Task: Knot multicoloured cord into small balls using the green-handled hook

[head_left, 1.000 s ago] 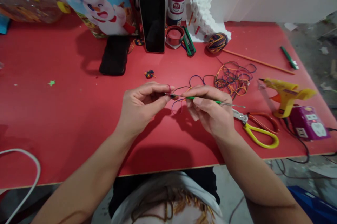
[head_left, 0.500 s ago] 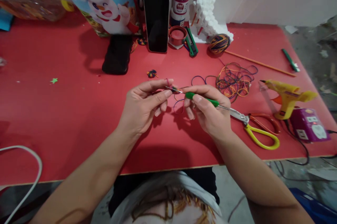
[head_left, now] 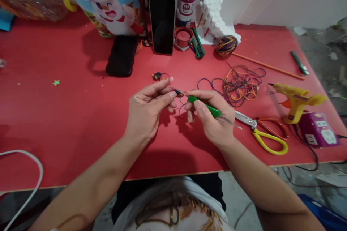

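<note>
"Tilted more steeply than a second earlier, the green-handled crochet hook (head_left: 213, 111) had its tail lower."

"And the hands?"

"The right hand (head_left: 217, 127) gripped its handle, wrist angled inward; the left hand (head_left: 146, 110) pinched a small yarn piece (head_left: 179, 93), index finger raised."

"How far along?"

"Early, seemingly: the piece was tiny, tangled yarn (head_left: 240, 84) lay unworked beyond, and a multicoloured knotted motif (head_left: 156, 76), apparently finished, sat past the left hand."

Pale top (head_left: 179, 209) (brownish-gold print (head_left: 213, 213)), bare forearms (head_left: 100, 184)

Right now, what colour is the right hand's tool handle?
Green handle, best seen in the head view.
</note>
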The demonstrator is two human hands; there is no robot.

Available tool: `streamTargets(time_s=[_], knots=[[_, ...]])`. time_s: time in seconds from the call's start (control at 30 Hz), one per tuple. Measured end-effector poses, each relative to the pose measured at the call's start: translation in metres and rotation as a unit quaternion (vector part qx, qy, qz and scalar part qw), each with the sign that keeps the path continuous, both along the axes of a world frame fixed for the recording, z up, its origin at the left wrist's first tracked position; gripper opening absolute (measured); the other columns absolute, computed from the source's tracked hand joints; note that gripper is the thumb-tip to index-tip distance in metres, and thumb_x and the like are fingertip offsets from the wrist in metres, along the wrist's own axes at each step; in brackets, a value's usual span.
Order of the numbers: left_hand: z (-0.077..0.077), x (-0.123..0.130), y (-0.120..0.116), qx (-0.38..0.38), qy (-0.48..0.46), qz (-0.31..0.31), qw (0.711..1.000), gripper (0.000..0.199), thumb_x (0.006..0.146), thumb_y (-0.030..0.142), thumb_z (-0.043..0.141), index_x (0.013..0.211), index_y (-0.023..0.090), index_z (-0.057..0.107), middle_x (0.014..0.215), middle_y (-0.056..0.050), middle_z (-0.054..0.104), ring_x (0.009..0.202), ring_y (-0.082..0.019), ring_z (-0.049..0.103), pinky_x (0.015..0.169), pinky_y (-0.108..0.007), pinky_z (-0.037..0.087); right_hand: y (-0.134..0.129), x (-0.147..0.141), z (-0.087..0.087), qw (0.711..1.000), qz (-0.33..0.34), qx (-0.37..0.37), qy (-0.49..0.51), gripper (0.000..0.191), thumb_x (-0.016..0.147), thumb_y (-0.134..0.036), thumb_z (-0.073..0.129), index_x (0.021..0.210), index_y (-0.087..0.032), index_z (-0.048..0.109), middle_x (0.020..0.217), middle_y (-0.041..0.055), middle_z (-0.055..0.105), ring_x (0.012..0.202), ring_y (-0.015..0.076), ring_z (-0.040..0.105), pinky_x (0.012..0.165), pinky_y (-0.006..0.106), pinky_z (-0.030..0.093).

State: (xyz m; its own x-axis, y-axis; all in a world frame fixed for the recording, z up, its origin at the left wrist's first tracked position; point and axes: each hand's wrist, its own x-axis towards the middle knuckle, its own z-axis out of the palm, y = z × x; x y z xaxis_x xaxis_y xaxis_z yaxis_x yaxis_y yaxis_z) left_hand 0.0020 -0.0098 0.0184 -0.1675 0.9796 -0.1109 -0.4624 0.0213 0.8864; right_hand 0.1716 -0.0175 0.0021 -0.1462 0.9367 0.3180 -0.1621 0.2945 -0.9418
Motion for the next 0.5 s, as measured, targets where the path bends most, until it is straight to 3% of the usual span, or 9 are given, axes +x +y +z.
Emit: streamTargets(time_s=[0.27, 0.5], knots=[[-0.0077, 0.0020, -0.0028, 0.038, 0.041, -0.005, 0.998, 0.036, 0.078, 0.014, 0.093, 0.111, 0.028, 0.086, 0.088, 0.002, 0.077, 0.065, -0.010, 0.069, 0.059, -0.026, 0.059, -0.0039, 0.0012, -0.0095, 0.986, -0.038, 0.081, -0.142, 0.027, 0.108, -0.034, 0.063, 0.133, -0.030, 0.072, 0.109, 0.0071, 0.079, 0.099, 0.0220, 0.076, 0.084, 0.040, 0.065], [-0.0073, 0.0009, -0.0034, -0.003, 0.054, -0.030, 0.998, 0.010, 0.083, 0.022, 0.090, 0.092, 0.023, 0.085, 0.094, -0.001, 0.077, 0.056, -0.006, 0.060, 0.046, -0.021, 0.047, -0.0019, 0.0023, -0.0074, 0.978, -0.053, 0.114, -0.164, 0.025, 0.107, -0.030, 0.063, 0.130, -0.030, 0.073, 0.109, 0.0063, 0.080, 0.098, 0.0220, 0.076, 0.092, 0.043, 0.062]])
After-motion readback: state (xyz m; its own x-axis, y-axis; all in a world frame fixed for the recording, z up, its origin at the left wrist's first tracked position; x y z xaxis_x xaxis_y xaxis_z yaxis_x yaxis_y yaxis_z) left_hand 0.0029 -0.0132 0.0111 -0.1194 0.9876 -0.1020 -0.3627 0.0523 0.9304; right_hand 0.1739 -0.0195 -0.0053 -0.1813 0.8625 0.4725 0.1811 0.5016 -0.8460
